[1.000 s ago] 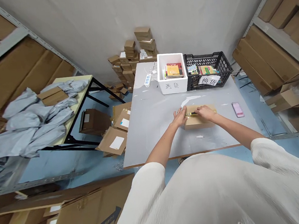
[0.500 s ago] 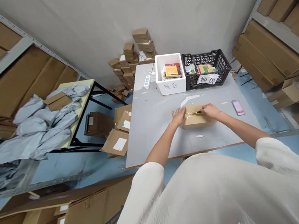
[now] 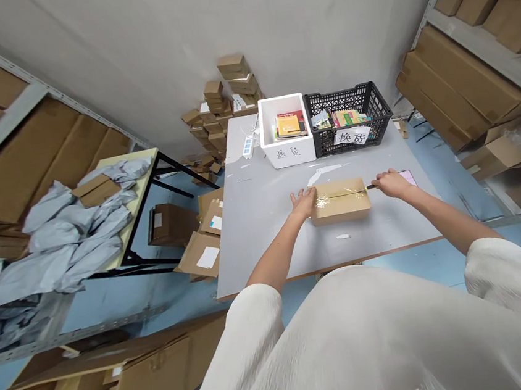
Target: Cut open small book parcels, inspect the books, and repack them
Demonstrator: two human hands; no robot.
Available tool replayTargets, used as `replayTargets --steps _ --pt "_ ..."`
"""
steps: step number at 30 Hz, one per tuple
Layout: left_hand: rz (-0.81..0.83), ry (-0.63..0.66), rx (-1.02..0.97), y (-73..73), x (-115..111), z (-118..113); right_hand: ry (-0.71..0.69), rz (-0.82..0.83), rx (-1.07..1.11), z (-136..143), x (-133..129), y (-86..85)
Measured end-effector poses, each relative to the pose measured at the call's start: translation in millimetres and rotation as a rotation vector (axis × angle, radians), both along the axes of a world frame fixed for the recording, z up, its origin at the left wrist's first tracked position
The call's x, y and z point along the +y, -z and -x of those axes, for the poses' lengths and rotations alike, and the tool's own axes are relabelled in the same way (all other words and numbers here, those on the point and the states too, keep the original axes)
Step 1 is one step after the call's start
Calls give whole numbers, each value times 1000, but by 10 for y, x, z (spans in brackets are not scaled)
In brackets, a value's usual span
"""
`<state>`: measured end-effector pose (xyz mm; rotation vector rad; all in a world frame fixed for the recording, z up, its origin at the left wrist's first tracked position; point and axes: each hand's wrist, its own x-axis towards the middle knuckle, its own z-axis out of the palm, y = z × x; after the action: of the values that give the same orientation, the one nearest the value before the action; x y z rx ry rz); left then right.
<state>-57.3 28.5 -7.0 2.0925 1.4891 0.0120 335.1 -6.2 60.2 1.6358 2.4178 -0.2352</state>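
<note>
A taped cardboard box (image 3: 340, 208) lies on the grey table, with a dark slit line running along the shiny tape on its top. My left hand (image 3: 304, 203) grips the box at its left end, some fingers spread out beyond the edge. Just off the right end is my right hand (image 3: 392, 183), closed around a utility knife (image 3: 372, 186) whose tip points at the box. A phone (image 3: 407, 177) lies partly hidden behind that hand.
At the table's (image 3: 263, 219) back stand a white foam box (image 3: 289, 156) and a black plastic crate (image 3: 352, 139), both holding books. A power strip (image 3: 248, 146) lies left of them. Cardboard boxes (image 3: 203, 250) crowd the floor at left; grey parcels (image 3: 63, 228) cover a side table.
My right hand has drawn the knife rightward along the top and off the box's right end, coming over the phone. The slit along the tape now shows. My left hand stays on the box.
</note>
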Motion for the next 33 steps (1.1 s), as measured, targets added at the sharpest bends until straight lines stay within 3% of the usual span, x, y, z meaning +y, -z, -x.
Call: replayTargets --steps 5,11,14,25,33 --pt "-64 29 140 -117 -74 -210 -10 16 -42 -226 -55 9" --pt "-96 255 67 -191 -321 -827 -17 41 8 -346 -76 93" --pt "-117 287 99 -203 -380 -1053 -19 45 42 -394 -56 155" --pt "-28 252 225 -219 -326 -1219 -13 66 177 -532 113 410" --pt "14 231 304 -265 -245 -1341 24 133 276 -571 197 465"
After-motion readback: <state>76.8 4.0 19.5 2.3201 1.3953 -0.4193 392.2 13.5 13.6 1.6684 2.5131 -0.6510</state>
